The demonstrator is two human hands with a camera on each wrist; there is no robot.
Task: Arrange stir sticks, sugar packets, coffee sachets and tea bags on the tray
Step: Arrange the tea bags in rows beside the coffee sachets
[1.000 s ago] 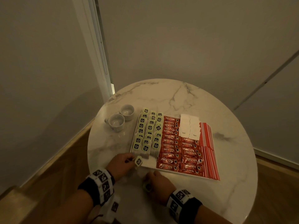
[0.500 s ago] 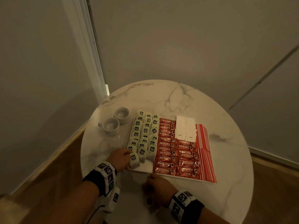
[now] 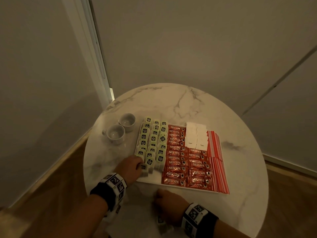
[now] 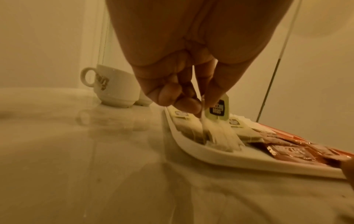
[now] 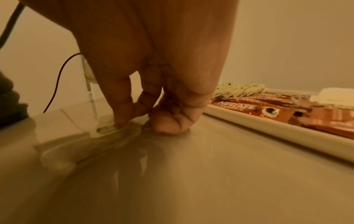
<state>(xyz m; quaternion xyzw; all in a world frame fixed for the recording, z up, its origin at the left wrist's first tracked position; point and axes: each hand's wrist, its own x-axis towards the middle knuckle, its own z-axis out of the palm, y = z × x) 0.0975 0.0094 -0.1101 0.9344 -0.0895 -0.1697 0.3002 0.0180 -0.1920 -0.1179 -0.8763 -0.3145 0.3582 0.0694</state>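
Tea bag [image 4: 218,130] number one hangs pinched at its top between your left hand's [image 3: 131,166] thumb and fingertips [image 4: 186,104], its square tag [image 4: 217,109] upright beside the thumb and its lower edge down in the near left corner of the white tray [image 4: 220,157]. Beyond that grip, three columns of tea bags [image 3: 153,140] run away from you along the tray's left side; they overlap too much for a sure count, roughly eight or nine per column.

To the right of the pinch come two columns of red Nescafé coffee sachets [image 3: 175,157]: about twelve in the long left column and about seven in the shorter right one. Beyond the short column lie two overlapping rows of white sugar packets [image 3: 196,134], too merged to count, and past those, along the tray's right edge, a dense band of red-striped stir sticks [image 3: 217,162], uncountable.

Your right hand [image 3: 169,204] sits on the marble table [image 3: 240,169] just short of the tray's near rim, fingers [image 5: 122,112] curled down, pressing a second tea bag [image 5: 107,130] flat on the tabletop, with the thumb tip on the marble beside it.

Left of your left hand, off the tray, stand two white cups [image 3: 121,128], touching each other.
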